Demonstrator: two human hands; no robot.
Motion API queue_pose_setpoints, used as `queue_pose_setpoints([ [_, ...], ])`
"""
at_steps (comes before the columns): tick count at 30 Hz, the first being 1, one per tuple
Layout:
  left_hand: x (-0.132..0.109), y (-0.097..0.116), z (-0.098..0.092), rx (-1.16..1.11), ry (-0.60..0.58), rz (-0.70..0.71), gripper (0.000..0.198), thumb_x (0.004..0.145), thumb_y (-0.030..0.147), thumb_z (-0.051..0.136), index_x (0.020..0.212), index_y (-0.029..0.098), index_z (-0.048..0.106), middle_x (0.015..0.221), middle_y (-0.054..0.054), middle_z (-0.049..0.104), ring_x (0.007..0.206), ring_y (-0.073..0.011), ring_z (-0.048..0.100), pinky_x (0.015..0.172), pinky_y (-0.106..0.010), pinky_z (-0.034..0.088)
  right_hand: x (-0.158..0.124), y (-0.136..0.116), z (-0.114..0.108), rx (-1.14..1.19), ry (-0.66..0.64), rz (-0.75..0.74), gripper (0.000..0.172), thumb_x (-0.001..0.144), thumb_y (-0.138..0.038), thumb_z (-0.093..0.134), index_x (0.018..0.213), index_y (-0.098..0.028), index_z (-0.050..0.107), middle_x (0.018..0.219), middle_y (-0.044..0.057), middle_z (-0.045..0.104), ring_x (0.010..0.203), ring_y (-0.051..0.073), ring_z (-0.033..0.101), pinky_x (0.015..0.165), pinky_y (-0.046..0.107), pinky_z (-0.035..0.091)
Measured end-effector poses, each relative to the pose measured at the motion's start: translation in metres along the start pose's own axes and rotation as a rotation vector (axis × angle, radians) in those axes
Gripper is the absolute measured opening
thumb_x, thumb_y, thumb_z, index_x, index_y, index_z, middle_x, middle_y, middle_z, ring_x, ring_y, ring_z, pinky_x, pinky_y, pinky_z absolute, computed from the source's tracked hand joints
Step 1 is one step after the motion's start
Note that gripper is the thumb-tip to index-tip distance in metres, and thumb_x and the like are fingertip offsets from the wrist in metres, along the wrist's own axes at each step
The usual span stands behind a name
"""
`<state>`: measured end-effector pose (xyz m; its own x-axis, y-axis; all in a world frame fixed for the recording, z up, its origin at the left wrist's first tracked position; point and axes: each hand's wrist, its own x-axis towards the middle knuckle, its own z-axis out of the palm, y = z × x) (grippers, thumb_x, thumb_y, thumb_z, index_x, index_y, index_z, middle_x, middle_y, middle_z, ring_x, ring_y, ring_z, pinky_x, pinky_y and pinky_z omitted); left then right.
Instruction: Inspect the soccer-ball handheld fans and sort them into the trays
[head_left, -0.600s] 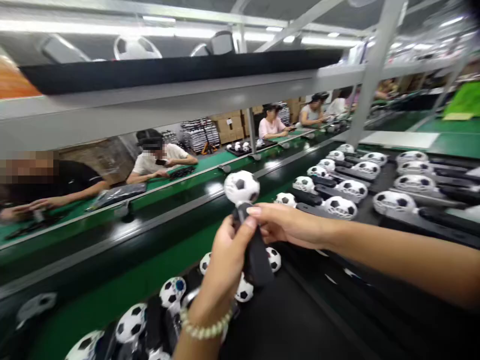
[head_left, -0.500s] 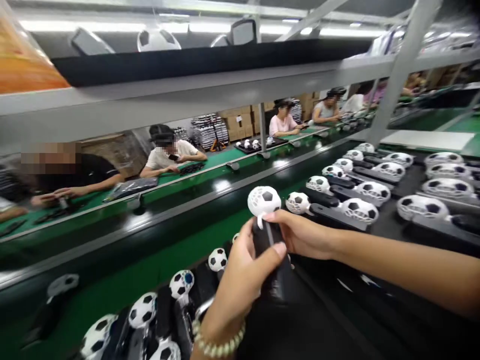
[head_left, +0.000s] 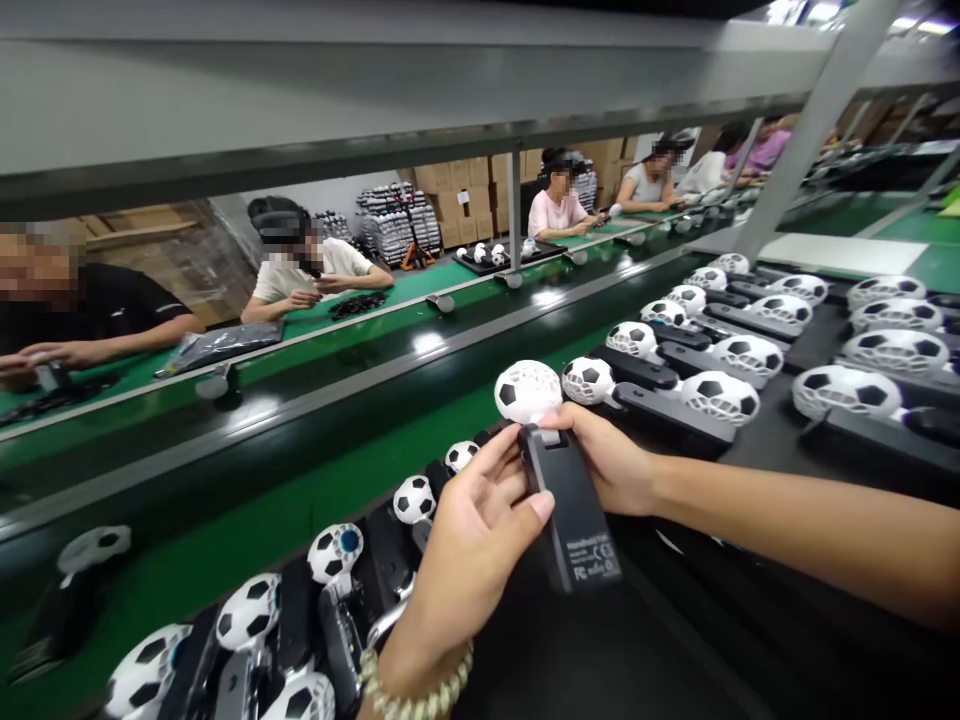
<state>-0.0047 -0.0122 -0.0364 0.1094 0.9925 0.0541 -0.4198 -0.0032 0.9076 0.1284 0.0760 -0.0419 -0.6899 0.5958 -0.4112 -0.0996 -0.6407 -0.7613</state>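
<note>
Both of my hands grip one handheld fan point(head_left: 564, 505) with a black handle and a white football-patterned head. My left hand point(head_left: 472, 540), with a bead bracelet on the wrist, wraps the handle from the left, thumb pressed on its face. My right hand point(head_left: 607, 460) closes on the handle's upper part from the right, just under the ball head. White label print shows near the handle's lower end. The fan hangs tilted above a black tray point(head_left: 570, 650).
Rows of like football fans point(head_left: 720, 395) lie on black trays to the right, and several more point(head_left: 247, 625) lie at lower left. A green conveyor belt point(head_left: 300, 500) runs diagonally beyond them. Other people point(head_left: 307, 270) sit working across it, under a grey shelf point(head_left: 375, 90).
The fan has come down and tipped so its labelled handle faces me. My view has dropped lower and my left thumb now lies across the handle.
</note>
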Motion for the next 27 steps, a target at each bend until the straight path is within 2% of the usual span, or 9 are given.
queue_pose_setpoints([
  [4, 0.001, 0.0, 0.002, -0.015, 0.024, 0.014, 0.056, 0.079, 0.01, 0.066, 0.131, 0.014, 0.047, 0.133, -0.014, 0.055, 0.124, -0.0264, 0.051, 0.105, -0.037, 0.044, -0.002, -0.001, 0.003, 0.01, -0.025, -0.022, 0.03, 0.076, -0.039, 0.043, 0.068, -0.016, 0.059, 0.061, 0.004, 0.062, 0.057, 0.015, 0.058, 0.058, 0.025, 0.048],
  [7, 0.001, 0.003, 0.007, -0.061, 0.099, -0.033, 0.054, 0.078, 0.011, 0.067, 0.128, 0.014, 0.05, 0.131, -0.013, 0.057, 0.118, -0.0247, 0.056, 0.101, -0.034, 0.046, -0.005, -0.005, 0.008, 0.012, -0.011, 0.027, 0.037, 0.084, -0.045, 0.041, 0.071, -0.016, 0.059, 0.061, 0.004, 0.062, 0.06, 0.015, 0.06, 0.06, 0.026, 0.049],
  [11, 0.003, 0.005, 0.01, -0.136, 0.148, -0.154, 0.03, 0.086, 0.023, 0.059, 0.113, 0.01, 0.061, 0.107, -0.014, 0.069, 0.099, -0.023, 0.066, 0.082, -0.032, 0.056, -0.007, -0.005, 0.011, -0.03, 0.045, 0.143, 0.05, 0.088, -0.058, 0.038, 0.072, -0.015, 0.058, 0.064, 0.003, 0.062, 0.06, 0.013, 0.059, 0.059, 0.022, 0.049],
  [16, 0.007, 0.003, 0.006, -0.226, 0.202, -0.193, 0.017, 0.087, 0.022, 0.056, 0.087, 0.01, 0.068, 0.086, -0.011, 0.073, 0.084, -0.0193, 0.069, 0.072, -0.027, 0.057, -0.003, -0.001, 0.004, -0.032, -0.065, 0.158, 0.055, 0.088, -0.063, 0.033, 0.084, -0.016, 0.061, 0.076, 0.005, 0.066, 0.072, 0.018, 0.063, 0.072, 0.034, 0.052],
  [20, 0.008, 0.002, 0.005, -0.248, 0.227, -0.192, 0.015, 0.086, 0.019, 0.056, 0.083, 0.01, 0.068, 0.083, -0.01, 0.073, 0.082, -0.0186, 0.069, 0.07, -0.025, 0.057, 0.001, 0.001, 0.002, -0.017, -0.106, 0.146, 0.054, 0.089, -0.061, 0.031, 0.085, -0.016, 0.06, 0.074, 0.005, 0.066, 0.071, 0.018, 0.063, 0.067, 0.032, 0.051],
  [23, 0.008, 0.005, 0.007, -0.215, 0.213, -0.188, 0.017, 0.086, 0.02, 0.055, 0.087, 0.009, 0.068, 0.089, -0.012, 0.073, 0.089, -0.0214, 0.069, 0.069, -0.025, 0.058, 0.002, 0.001, 0.003, -0.019, -0.088, 0.145, 0.053, 0.089, -0.062, 0.033, 0.08, -0.016, 0.058, 0.069, 0.004, 0.064, 0.068, 0.017, 0.062, 0.067, 0.029, 0.049],
  [25, 0.006, 0.007, 0.009, -0.143, 0.155, -0.198, 0.022, 0.086, 0.022, 0.056, 0.102, 0.009, 0.066, 0.103, -0.015, 0.071, 0.097, -0.0249, 0.067, 0.067, -0.025, 0.058, 0.001, 0.0, 0.004, -0.029, -0.018, 0.152, 0.05, 0.088, -0.059, 0.036, 0.076, -0.016, 0.057, 0.066, 0.003, 0.062, 0.065, 0.015, 0.06, 0.066, 0.028, 0.049],
  [27, -0.001, 0.007, 0.012, -0.029, 0.097, -0.213, 0.039, 0.084, 0.025, 0.06, 0.122, 0.014, 0.057, 0.123, -0.015, 0.063, 0.111, -0.0281, 0.061, 0.07, -0.026, 0.059, -0.002, -0.004, 0.006, -0.057, 0.027, 0.141, 0.038, 0.086, -0.049, 0.046, 0.074, -0.015, 0.058, 0.064, 0.003, 0.062, 0.061, 0.014, 0.058, 0.065, 0.028, 0.049],
])
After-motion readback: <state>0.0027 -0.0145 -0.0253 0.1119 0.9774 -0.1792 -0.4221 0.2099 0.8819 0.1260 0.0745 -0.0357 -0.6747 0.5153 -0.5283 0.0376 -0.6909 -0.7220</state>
